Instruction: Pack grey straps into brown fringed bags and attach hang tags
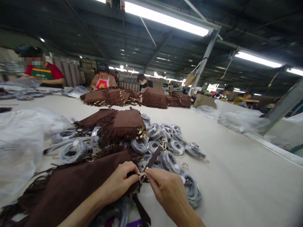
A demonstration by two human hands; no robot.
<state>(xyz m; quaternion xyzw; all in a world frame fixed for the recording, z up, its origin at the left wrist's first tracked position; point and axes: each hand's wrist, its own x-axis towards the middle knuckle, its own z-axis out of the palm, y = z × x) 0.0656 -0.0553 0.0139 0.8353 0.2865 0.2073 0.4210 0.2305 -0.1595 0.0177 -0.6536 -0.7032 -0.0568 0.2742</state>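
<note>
A dark brown fringed bag (82,186) lies at the lower left, under my left forearm. My left hand (121,178) is closed at the bag's corner, its thumb and fingers pinching small gold hardware (142,176) there. Close beside it, my right hand (167,186) is closed in a pinch on a short dark brown strap (155,156), whose far end carries a gold clasp (164,145). The fingertips nearly meet and partly hide the hardware, so I cannot tell whether strap and bag are joined. Another dark strap (142,209) hangs below my hands.
Coiled straps in clear plastic (176,146) spread beyond my hands. More fringed bags (127,119) lie behind them, with larger piles (155,97) farther across the white table (227,170). Plastic sheeting (21,148) covers the left side. Several co-workers sit opposite; a metal post (286,104) stands right.
</note>
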